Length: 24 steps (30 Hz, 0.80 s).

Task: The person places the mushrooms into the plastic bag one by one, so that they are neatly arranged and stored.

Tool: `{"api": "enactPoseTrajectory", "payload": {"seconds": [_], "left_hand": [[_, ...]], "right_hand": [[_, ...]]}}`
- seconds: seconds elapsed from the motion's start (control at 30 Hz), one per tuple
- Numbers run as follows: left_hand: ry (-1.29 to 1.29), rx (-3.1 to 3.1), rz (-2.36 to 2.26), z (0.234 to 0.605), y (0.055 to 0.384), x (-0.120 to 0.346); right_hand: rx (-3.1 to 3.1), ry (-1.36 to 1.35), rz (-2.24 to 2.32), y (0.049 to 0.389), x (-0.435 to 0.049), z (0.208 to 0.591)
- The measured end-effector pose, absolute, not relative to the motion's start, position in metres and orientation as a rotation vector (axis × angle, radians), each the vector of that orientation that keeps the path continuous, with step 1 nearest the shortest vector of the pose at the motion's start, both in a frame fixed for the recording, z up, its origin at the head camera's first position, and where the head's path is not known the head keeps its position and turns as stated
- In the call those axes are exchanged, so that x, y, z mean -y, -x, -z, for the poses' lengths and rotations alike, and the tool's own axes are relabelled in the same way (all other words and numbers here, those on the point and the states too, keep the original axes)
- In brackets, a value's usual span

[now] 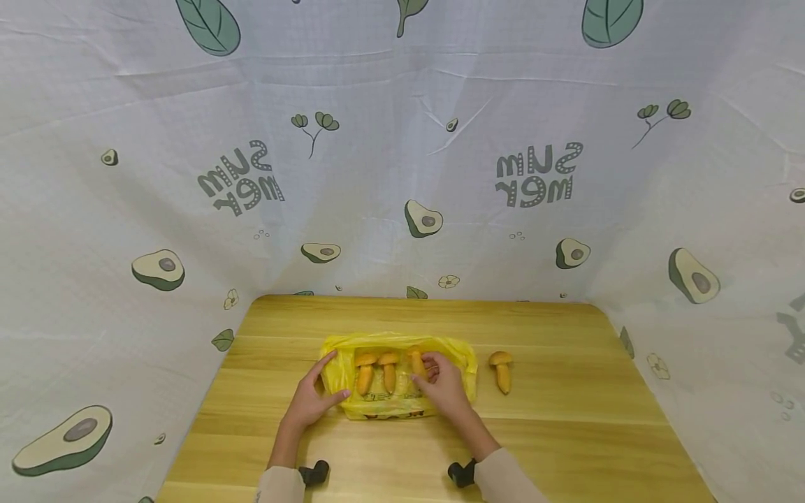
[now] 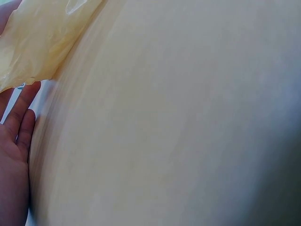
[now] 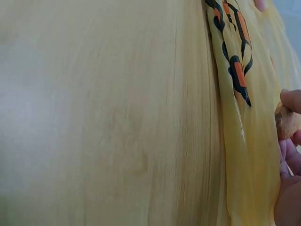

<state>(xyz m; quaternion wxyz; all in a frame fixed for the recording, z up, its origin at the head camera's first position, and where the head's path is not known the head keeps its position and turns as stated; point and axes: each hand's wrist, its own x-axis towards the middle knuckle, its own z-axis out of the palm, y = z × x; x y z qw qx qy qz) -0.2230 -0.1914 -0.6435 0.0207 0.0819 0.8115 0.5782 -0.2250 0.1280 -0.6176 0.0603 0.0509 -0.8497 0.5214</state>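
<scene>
In the head view a yellow plastic bag point(image 1: 468, 356) lies spread on the table, its mouth turned upward. Two orange-brown mushrooms, a left one point(image 1: 365, 377) and a middle one point(image 1: 388, 374), lie side by side in it. My right hand point(image 1: 446, 385) pinches a third mushroom point(image 1: 416, 360) over the bag's right half; the stem end point(image 3: 288, 123) shows between thumb and fingers in the right wrist view. At the bag's left edge my left hand point(image 1: 308, 402) touches the plastic, thumb and forefinger spread wide. Its fingers point(image 2: 21, 110) look straight in the left wrist view, tips partly hidden by the plastic.
Another mushroom point(image 1: 502, 372) lies on the wooden table point(image 1: 566, 405) right of the bag. A white cloth point(image 1: 377, 175) printed with avocados hangs behind and along both sides. Black wrist-worn devices, a left one point(image 1: 314, 474) and a right one point(image 1: 462, 474), stick out near the sleeves.
</scene>
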Motion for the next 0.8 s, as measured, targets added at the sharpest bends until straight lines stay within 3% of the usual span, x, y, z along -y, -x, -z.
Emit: {"api": "enactPoseTrajectory", "payload": {"seconds": [0.8], "left_hand": [[-0.289, -2.535, -1.753, 0.643, 0.223, 0.193]], "right_hand": [[2.69, -0.1, -1.498, 0.226, -0.113, 0.616]]}}
